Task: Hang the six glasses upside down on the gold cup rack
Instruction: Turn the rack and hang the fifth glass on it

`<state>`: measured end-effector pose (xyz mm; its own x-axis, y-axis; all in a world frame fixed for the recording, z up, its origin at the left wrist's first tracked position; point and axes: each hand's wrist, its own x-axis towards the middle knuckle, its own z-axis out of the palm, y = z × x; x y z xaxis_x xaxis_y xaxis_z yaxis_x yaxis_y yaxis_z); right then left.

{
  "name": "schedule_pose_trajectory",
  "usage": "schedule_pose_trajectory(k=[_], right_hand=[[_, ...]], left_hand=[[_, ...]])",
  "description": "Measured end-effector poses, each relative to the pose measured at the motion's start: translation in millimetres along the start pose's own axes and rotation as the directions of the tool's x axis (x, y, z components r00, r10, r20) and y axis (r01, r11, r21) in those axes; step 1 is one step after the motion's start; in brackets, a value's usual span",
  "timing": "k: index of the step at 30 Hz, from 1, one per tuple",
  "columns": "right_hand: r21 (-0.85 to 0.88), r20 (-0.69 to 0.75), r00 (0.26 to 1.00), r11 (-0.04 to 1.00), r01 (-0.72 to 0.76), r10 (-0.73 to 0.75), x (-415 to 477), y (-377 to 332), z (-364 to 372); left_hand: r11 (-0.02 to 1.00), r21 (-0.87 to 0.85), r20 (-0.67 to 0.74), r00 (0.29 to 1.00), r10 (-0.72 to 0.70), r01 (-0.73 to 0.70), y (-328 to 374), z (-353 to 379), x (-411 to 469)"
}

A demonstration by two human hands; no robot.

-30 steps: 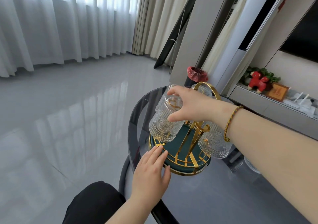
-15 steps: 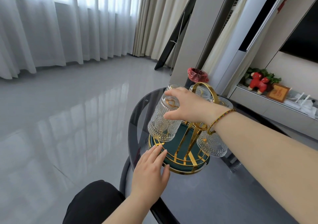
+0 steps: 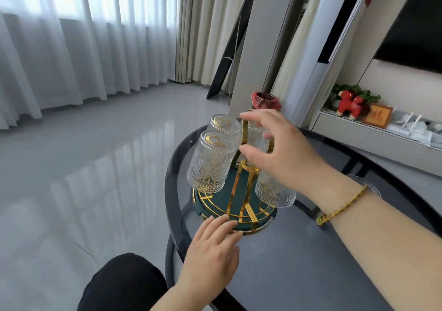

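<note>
The gold cup rack point(image 3: 241, 191) stands on its round green base on the dark glass table point(image 3: 299, 263). A ribbed clear glass point(image 3: 212, 162) hangs upside down on the rack's near left arm, a second glass point(image 3: 224, 125) behind it. Another glass point(image 3: 275, 192) hangs at the right, partly under my right wrist, and one more point(image 3: 257, 133) shows behind my fingers. My right hand point(image 3: 279, 148) hovers open beside the rack's top loop, holding nothing. My left hand point(image 3: 212, 246) lies flat with fingertips on the base's front rim.
A further glass point(image 3: 366, 186) sits on the table behind my right forearm, mostly hidden. A bin with a red liner point(image 3: 266, 100) stands beyond the table. A shelf with a red toy point(image 3: 349, 105) runs along the right wall. My dark-clad knee point(image 3: 124, 284) is at the table's near edge.
My right hand has let go of the near left glass, which now hangs on the rack, and has drawn back to the right with fingers spread. The left hand stays on the base.
</note>
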<state>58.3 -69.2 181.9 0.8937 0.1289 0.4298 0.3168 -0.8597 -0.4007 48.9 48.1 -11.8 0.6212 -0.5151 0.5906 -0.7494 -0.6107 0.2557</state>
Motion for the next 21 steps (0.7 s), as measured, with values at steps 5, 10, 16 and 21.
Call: schedule_pose_trajectory(k=[5, 10, 16, 21], right_hand=[[0.146, -0.417, 0.897, 0.985, -0.093, 0.147, -73, 41, -6], [0.324, -0.514, 0.655, 0.833, -0.449, 0.553, -133, 116, 11], [0.361, -0.457, 0.434, 0.608, -0.707, 0.777, -160, 183, 26], [0.281, -0.373, 0.413, 0.526, -0.803, 0.831, -152, 214, 36]], left_hand=[[0.978, -0.146, 0.148, 0.974, 0.173, -0.151, 36, 6, 10], [0.977, -0.186, 0.279, 0.948, 0.154, -0.104, 65, 20, 32], [0.995, -0.094, 0.382, 0.924, -0.005, 0.045, 63, 55, 39], [0.998, -0.006, 0.409, 0.911, -0.051, 0.058, 63, 61, 44]])
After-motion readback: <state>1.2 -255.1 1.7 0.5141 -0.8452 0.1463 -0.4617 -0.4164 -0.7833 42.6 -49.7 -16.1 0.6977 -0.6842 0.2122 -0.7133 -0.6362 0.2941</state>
